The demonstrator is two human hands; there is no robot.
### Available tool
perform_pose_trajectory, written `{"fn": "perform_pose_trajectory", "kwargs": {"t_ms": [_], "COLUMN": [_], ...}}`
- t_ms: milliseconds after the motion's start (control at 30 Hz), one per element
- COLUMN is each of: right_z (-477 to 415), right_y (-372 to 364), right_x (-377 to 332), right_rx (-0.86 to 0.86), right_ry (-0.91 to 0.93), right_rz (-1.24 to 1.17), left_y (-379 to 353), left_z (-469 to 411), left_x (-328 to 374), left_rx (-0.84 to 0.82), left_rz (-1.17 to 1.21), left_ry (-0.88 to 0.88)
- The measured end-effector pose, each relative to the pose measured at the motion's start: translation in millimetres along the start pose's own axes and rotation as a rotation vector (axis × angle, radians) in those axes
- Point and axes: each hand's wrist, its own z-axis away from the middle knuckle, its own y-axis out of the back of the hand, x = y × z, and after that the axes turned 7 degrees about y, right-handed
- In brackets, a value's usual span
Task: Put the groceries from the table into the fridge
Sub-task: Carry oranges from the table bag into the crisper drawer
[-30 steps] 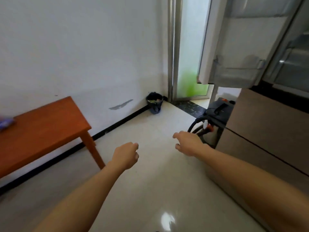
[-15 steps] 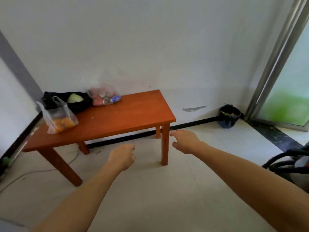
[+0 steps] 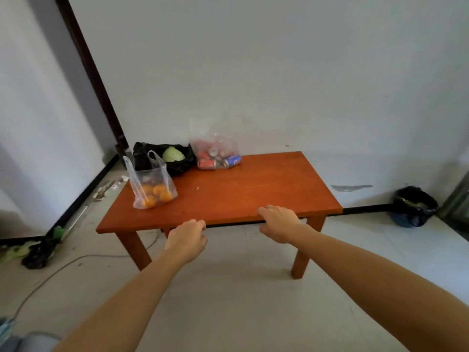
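Observation:
A low orange-brown wooden table (image 3: 253, 194) stands against the white wall. On its left part sit a clear plastic bag of oranges (image 3: 152, 189), a black bag holding a pale green cabbage (image 3: 172, 154), and a clear bag of drink cans (image 3: 218, 156). My left hand (image 3: 186, 240) hovers in front of the table's near edge, fingers loosely curled, holding nothing. My right hand (image 3: 279, 223) is at the near edge too, fingers slightly spread, empty. The fridge is out of view.
A black bin with a bag (image 3: 412, 207) stands on the floor at the right by the wall. Litter and a dark bag (image 3: 38, 252) lie at the left wall, with a cable (image 3: 63, 268) across the pale tiled floor.
The view has swung left from the fridge and doorway to face the table squarely. The table and its bags are closer; both hands stay raised and empty.

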Motion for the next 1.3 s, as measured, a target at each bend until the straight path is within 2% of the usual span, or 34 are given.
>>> {"fn": "perform_pose_trajectory", "kwargs": {"t_ms": [233,467,700,800,1000,1133,1300], "right_z": [-141,-292,-418,-470,-584,-641,-663], "right_y": [-19,-15,-18,-27,-63,-85,-117], "right_x": [-14,-33,-83,-110,-160,-177,-157], "right_rx": [0.008,0.007,0.003,0.027,0.059,-0.069,-0.26], "right_ry": [0.063,0.148,0.264,0.287,0.326,0.331,0.141], "right_rz": [-0.016,-0.019,0.03,0.021,0.085,0.182,0.166], "left_y": [-5,18,23,12,-10,-24,-54], "left_z": [-95,-195,-271,-316,-410,-457,-491], "left_x": [-79,-158,-252,-291,-369,-400,-433], "left_rx": [-0.008,-0.017,0.044,0.003,0.031,-0.007,-0.131], "left_rz": [-0.031,0.044,0.032,0.018,-0.089,-0.175,-0.393], "left_ry": [0.064,0.174,0.24,0.221,0.011,-0.121,-0.274]}}
